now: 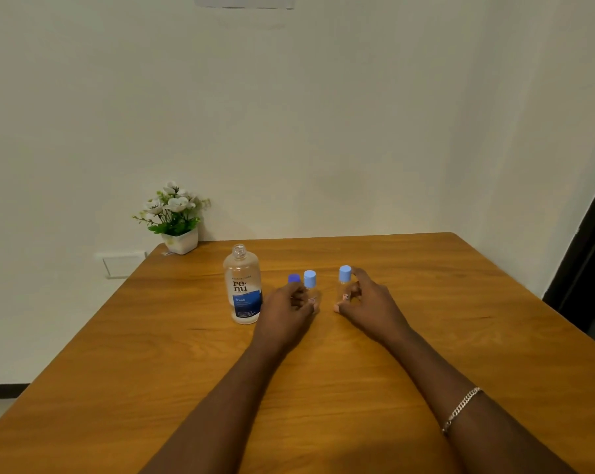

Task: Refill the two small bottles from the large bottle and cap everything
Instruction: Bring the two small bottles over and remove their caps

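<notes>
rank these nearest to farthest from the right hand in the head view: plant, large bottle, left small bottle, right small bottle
From the right hand:
1. right small bottle, right at its fingers
2. left small bottle, by the left hand
3. large bottle, further left, uncapped
4. plant, far left corner by the wall

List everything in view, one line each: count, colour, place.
large bottle: one, clear with blue label, uncapped, left of centre on table
small bottles: two, clear, light blue caps on, upright mid-table, one by each hand
loose cap: one, dark blue, between large bottle and left small bottle
flower pot: one, white, white flowers, table's far left corner
table: one, brown wood
wall plate: one, white, wall left of table
bracelet: one, silver, right wrist
left hand: one, at left small bottle, grip unclear
right hand: one, around right small bottle, contact unclear
</notes>
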